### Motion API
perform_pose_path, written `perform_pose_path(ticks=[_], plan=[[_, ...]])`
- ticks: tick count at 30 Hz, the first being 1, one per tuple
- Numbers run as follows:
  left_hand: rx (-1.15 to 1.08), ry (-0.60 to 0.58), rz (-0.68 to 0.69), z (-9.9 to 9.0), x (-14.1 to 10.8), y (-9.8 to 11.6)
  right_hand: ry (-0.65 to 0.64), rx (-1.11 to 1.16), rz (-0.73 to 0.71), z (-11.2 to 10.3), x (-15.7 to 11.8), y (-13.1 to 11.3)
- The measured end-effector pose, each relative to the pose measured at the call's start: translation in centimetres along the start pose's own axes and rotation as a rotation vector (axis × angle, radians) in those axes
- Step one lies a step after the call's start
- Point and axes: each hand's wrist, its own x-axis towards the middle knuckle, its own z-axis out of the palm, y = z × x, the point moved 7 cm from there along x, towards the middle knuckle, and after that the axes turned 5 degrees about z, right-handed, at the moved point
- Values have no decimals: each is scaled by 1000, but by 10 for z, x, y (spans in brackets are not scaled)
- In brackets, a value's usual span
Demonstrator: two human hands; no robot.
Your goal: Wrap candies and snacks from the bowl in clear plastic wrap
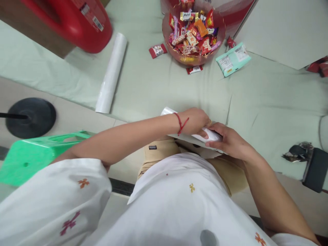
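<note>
A white roll (211, 135), which looks like glossy plastic film or bags, lies across my lap at the near edge of the table. My left hand (196, 120), with a red string bracelet at its wrist, reaches over the roll and is closed around its middle. My right hand (229, 140) grips the roll's right end, thumb on the near side and fingers on the far side. The two hands almost touch. Part of the roll is hidden under my left wrist. A second white roll (112, 73) rests on the table to the left.
A glass bowl (189, 61) of wrapped candies stands at the back, with loose candies and a mint-green packet (233, 59) near it. A red jug (89, 27) is at far left, a green stool (28, 157) below. A dark phone-like object (315, 169) and keys (299, 152) lie right.
</note>
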Motion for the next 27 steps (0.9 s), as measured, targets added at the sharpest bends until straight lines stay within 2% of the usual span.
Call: perform_pose_path(ticks=[6,12,15,20,23,27], plan=[[-8,-116,-2,-4,3,-4,-12,-40,9,1,-1,1],[92,-80,-6,-4,5,4,-20,20,1,1,0,-1],[103,-154,50,-5,10,10,-38,2,-4,1,0,-3],[61,-302,36,-7,16,3,-13,-45,5,0,-1,-4],[48,-320,30,-7,14,0,-14,-48,11,3,-2,-3],[18,-312,58,-4,8,3,-5,17,-49,4,-2,-1]])
